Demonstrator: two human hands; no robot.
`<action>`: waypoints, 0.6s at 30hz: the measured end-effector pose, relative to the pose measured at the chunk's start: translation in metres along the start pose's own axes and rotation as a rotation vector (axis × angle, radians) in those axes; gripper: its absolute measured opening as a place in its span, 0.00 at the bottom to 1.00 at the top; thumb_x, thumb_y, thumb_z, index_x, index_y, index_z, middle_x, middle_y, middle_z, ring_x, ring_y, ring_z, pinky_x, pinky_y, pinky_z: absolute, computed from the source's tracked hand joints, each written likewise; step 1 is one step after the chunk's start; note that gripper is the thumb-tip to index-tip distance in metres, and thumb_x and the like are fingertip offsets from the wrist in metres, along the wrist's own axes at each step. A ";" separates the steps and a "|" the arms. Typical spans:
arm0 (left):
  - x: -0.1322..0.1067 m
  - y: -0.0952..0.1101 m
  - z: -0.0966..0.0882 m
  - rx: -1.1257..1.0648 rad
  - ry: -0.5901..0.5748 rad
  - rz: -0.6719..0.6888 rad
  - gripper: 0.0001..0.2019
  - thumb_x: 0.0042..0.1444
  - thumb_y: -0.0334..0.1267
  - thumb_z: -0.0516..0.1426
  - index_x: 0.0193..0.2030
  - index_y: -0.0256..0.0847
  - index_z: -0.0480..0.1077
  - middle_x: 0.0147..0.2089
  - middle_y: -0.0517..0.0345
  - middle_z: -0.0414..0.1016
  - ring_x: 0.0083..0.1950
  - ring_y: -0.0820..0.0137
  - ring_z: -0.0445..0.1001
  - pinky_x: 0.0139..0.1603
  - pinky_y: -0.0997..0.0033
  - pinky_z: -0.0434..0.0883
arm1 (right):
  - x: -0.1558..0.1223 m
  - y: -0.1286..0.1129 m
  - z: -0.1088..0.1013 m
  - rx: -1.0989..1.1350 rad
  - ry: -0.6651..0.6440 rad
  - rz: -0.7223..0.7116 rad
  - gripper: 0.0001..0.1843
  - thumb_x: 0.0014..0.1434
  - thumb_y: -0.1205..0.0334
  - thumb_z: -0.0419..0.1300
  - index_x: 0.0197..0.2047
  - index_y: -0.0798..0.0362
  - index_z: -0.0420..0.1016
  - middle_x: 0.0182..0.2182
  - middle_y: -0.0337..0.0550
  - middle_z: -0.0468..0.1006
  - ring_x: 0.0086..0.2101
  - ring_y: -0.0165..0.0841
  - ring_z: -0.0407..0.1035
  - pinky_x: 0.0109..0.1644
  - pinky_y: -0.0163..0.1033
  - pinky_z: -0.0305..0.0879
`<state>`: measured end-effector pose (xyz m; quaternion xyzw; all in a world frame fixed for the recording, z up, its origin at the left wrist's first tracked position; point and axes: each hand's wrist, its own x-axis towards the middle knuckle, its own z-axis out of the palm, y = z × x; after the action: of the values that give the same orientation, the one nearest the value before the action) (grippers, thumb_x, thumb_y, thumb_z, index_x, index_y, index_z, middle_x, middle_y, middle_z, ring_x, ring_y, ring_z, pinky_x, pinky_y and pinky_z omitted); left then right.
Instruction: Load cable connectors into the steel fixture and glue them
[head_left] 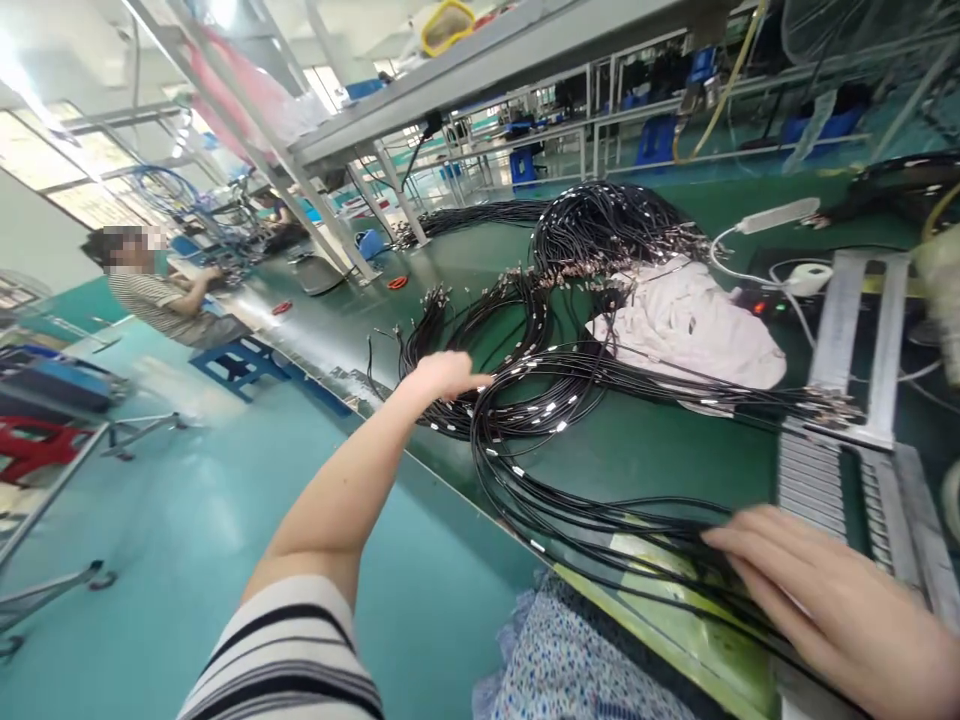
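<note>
Resting over the black cables near the front edge of the green tabletop, the right hand has its fingers spread and slightly curled across several strands; whether they grip any strand, I cannot tell. A pale green sheet lies under the strands at that edge, and a blue patterned cloth sits just beyond it. The left hand, reaching out from a striped sleeve, is open with its fingers together, holding nothing, and lies at the near side of the cable loops.

The cables run in long coils from the front edge towards the back of the tabletop, with metal connectors at their ends and a denser heap farther back. Along the right side sit a grooved metal rack and a pink cloth, with a white power strip behind them. Past the tabletop's left edge, a co-worker in a striped top sits by a blue stool. Blue crates stand farther off, beyond the overhead shelf.
</note>
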<state>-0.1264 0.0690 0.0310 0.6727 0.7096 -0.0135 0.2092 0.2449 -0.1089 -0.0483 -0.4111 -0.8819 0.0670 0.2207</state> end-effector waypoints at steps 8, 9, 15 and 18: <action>-0.036 -0.046 0.074 -0.687 -0.030 -0.007 0.20 0.42 0.53 0.62 0.25 0.40 0.58 0.20 0.60 0.71 0.20 0.71 0.71 0.20 0.75 0.67 | 0.173 -0.058 0.069 -0.132 -0.223 -0.266 0.12 0.59 0.70 0.49 0.40 0.56 0.72 0.38 0.49 0.75 0.44 0.39 0.66 0.47 0.44 0.61; -0.039 -0.045 0.076 -0.779 -0.001 0.013 0.21 0.42 0.53 0.61 0.26 0.41 0.56 0.21 0.62 0.70 0.20 0.72 0.70 0.19 0.76 0.66 | 0.181 -0.059 0.074 -0.144 -0.247 -0.281 0.10 0.59 0.67 0.50 0.37 0.56 0.73 0.35 0.48 0.75 0.42 0.39 0.68 0.45 0.43 0.61; -0.049 -0.036 0.073 -1.227 -0.025 0.121 0.22 0.42 0.55 0.62 0.31 0.40 0.59 0.23 0.64 0.68 0.17 0.79 0.64 0.14 0.80 0.60 | 0.183 -0.067 0.027 -0.280 -0.269 -0.182 0.12 0.61 0.66 0.49 0.29 0.55 0.71 0.27 0.46 0.75 0.25 0.36 0.70 0.25 0.38 0.55; -0.051 -0.030 0.072 -1.391 -0.065 0.169 0.22 0.44 0.56 0.60 0.32 0.39 0.62 0.25 0.62 0.68 0.19 0.80 0.63 0.16 0.80 0.60 | 0.177 -0.082 0.008 -0.350 -0.314 -0.019 0.11 0.59 0.70 0.49 0.29 0.55 0.70 0.24 0.47 0.75 0.24 0.38 0.72 0.23 0.38 0.51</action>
<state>-0.1349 -0.0035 -0.0262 0.4348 0.4921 0.4402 0.6124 0.0846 -0.0286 0.0278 -0.4193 -0.9074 -0.0259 0.0065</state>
